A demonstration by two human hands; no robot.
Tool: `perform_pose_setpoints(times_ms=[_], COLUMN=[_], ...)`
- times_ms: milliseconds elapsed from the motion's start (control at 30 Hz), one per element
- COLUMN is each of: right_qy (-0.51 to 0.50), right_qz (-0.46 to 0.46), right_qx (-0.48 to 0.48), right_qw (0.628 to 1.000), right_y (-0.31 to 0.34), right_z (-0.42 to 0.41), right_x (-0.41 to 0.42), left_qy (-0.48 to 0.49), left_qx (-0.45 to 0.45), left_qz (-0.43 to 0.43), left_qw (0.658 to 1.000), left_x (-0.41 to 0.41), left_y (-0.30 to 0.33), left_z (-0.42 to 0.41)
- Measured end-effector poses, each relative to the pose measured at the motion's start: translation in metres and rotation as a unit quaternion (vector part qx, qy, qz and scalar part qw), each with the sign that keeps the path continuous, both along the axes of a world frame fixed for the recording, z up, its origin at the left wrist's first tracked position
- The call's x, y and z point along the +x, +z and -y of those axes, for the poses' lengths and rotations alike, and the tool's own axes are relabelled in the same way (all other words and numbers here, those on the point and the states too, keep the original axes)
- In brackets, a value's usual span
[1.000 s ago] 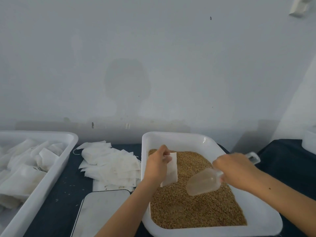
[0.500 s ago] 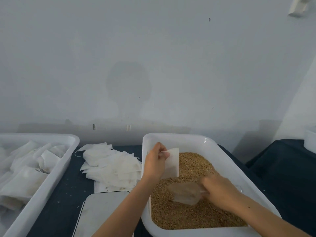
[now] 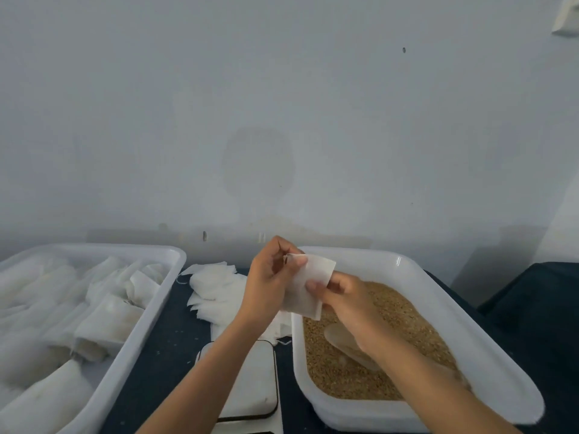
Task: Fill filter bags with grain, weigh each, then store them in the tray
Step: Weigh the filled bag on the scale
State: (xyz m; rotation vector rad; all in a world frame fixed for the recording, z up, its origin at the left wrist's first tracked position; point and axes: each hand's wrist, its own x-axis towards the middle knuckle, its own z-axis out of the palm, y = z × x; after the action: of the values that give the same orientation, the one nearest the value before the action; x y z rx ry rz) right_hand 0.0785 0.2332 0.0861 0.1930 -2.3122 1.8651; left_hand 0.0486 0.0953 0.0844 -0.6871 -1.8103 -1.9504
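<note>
Pinching a white filter bag between them, both hands meet at the centre of the frame: the left hand grips its upper corner, the right hand its lower edge. Below, a clear scoop lies on the grain in a white tub. Empty bags are piled left of the hands, a scale sits at lower centre, and filled bags occupy the tray at far left on the dark counter. No writing is legible.
</note>
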Motion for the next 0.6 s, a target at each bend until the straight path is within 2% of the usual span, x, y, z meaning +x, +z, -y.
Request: perform_pose_setpoints(times_ms=[67, 133, 200, 267, 433, 600], right_qy=[-0.015, -0.041, -0.058, -0.06, -0.088, -0.108], right_qz=[-0.008, -0.017, -0.026, -0.029, -0.058, -0.11], right_qx=[-0.019, 0.001, 0.001, 0.007, 0.151, 0.219], right_qw=[1.0, 0.999, 0.998, 0.998, 0.983, 0.964], right_y=[-0.003, -0.01, -0.02, -0.031, -0.072, -0.101], right_z=[0.023, 0.044, 0.064, 0.082, 0.107, 0.102], right_x=[0.004, 0.007, 0.01, 0.014, 0.017, 0.012], left_qy=[0.018, 0.036, 0.064, 0.109, 0.174, 0.188], left_qx=[0.012, 0.017, -0.03, -0.088, -0.168, -0.231], left_qz=[0.021, 0.085, 0.122, 0.103, 0.139, 0.16], left_qw=[1.0, 0.996, 0.99, 0.985, 0.96, 0.941], left_x=[0.01, 0.019, 0.029, 0.039, 0.046, 0.039], left_y=[-0.005, -0.016, -0.028, -0.042, -0.072, -0.097], left_z=[0.017, 0.035, 0.054, 0.071, 0.096, 0.096])
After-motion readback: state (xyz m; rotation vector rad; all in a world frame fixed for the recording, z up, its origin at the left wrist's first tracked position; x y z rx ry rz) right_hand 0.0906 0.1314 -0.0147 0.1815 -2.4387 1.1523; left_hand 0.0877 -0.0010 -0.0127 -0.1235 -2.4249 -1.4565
